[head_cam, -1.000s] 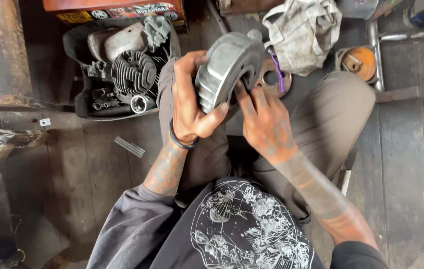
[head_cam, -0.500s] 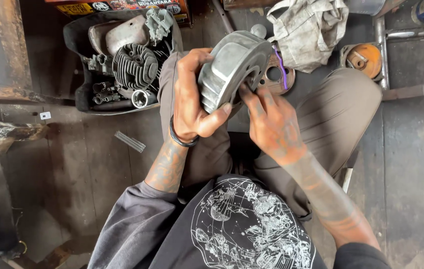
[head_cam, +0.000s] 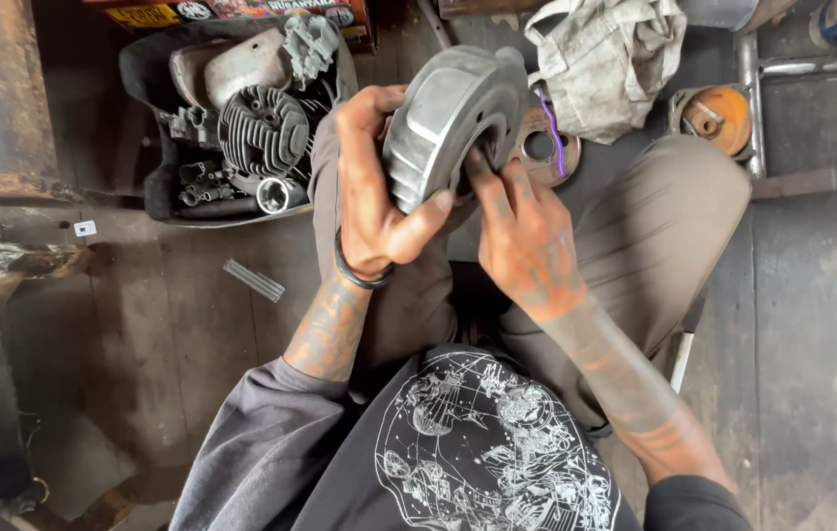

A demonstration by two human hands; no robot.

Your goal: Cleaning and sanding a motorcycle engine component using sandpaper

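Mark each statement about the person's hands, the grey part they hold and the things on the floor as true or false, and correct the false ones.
1. The left hand grips the grey ribbed housing. True.
2. The right hand rests flat on the floor. False: its fingers reach into the housing's open side.
3. A finned engine cylinder lies in the black tray. True.
4. The crumpled rag covers the housing. False: it lies apart, beyond the knees.
5. A dark band circles the left wrist. True.

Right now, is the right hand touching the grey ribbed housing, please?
Touching: the head view shows the right hand with fingertips pressed on the grey ribbed housing.
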